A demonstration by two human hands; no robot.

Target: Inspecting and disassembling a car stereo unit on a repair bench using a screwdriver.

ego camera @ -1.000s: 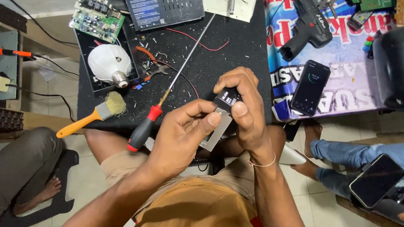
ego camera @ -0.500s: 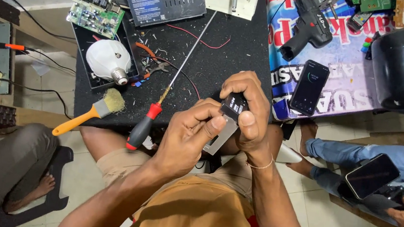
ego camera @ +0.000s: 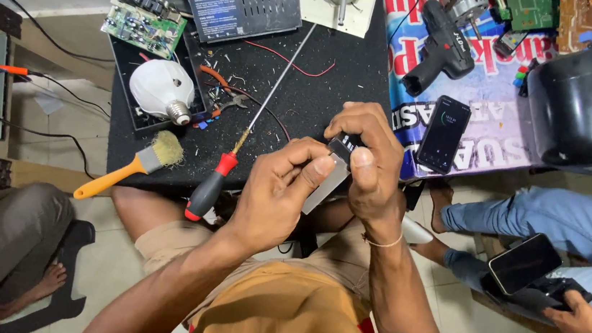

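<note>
Both hands are gripping a small grey-and-black module (ego camera: 332,171) above the table (ego camera: 332,90) edge.
Left hand (ego camera: 279,190) and right hand (ego camera: 369,163) are pinching it, its long axis slanting from upper right to lower left.

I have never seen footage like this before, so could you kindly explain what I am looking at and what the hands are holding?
This is one picture from a camera worn on a person's head, looking down at their own two bare hands; there is no machine. The left hand and right hand together grip a small black and grey part just above the lap. What it is exactly I cannot tell.

Ahead lies a black work mat with a red-handled screwdriver, an orange-handled brush, a white bulb, a green circuit board and thin red wires. To the right, on a printed sheet, are a black power drill and a phone.

Another person sits at the right edge, holding a second phone.
</note>
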